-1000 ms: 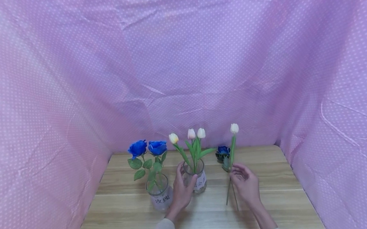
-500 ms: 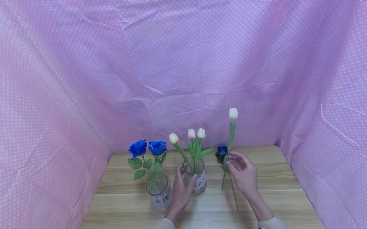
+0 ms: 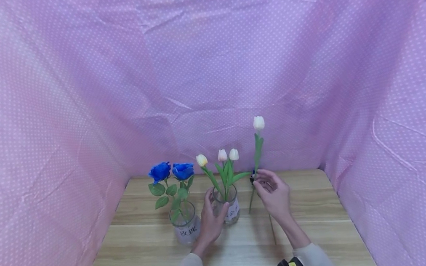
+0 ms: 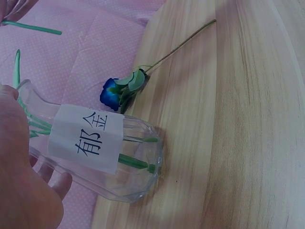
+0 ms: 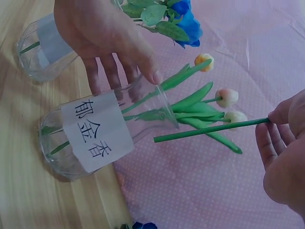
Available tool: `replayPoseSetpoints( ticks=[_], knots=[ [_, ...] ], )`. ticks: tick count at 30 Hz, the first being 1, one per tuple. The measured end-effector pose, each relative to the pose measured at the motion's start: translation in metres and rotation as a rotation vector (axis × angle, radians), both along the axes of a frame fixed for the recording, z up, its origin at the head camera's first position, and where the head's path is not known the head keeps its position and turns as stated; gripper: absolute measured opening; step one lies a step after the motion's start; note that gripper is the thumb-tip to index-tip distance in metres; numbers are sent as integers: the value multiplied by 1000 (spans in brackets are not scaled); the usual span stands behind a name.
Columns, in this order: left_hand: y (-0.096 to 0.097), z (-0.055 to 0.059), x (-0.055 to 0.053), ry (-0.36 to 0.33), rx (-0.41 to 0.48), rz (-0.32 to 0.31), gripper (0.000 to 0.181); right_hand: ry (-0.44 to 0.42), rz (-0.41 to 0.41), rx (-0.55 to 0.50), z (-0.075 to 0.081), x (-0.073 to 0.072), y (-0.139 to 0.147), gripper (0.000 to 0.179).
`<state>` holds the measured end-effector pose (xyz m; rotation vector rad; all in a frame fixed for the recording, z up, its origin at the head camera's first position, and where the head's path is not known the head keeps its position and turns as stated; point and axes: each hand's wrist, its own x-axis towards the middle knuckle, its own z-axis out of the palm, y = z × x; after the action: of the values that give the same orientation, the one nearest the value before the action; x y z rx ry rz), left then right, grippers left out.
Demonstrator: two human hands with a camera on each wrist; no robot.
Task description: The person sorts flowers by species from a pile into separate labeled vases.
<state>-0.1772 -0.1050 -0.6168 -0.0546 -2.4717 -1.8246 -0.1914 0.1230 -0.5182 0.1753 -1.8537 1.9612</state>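
Note:
My right hand (image 3: 275,193) pinches the green stem of a white artificial tulip (image 3: 259,123) between thumb and fingers, the bloom upright above it. In the right wrist view, the lower end of that stem (image 5: 205,130) lies outside the vase, close to its mouth. My left hand (image 3: 212,221) grips a clear glass vase (image 3: 232,216) around its upper part. Several pale tulips (image 5: 227,98) stand in this vase, and a white paper label (image 4: 86,138) with black characters is stuck on it. A dark blue rose (image 4: 110,94) lies on the table, mostly hidden behind my right hand in the head view.
Left of my left hand stands another labelled glass vase (image 3: 186,232) with two blue roses (image 3: 159,172) in it. The wooden table (image 3: 140,257) is enclosed by pink dotted cloth (image 3: 207,66) at the back and both sides.
My right hand has lifted the tulip from beside the lying rose and carried it left toward the held vase. My left hand and both vases have stayed put.

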Motion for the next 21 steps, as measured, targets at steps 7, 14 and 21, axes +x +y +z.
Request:
replayPoseSetpoints(
  ticks=[7, 14, 21],
  knots=[
    [0, 2, 0, -15, 3, 1, 84, 61, 23, 37, 9, -8, -13, 43],
    [0, 0, -1, -20, -14, 16, 85, 100, 34, 33, 21, -16, -33, 42],
    [-1, -1, -2, -2, -4, 4, 87, 147, 35, 56, 28, -24, -48, 42]
  ],
)
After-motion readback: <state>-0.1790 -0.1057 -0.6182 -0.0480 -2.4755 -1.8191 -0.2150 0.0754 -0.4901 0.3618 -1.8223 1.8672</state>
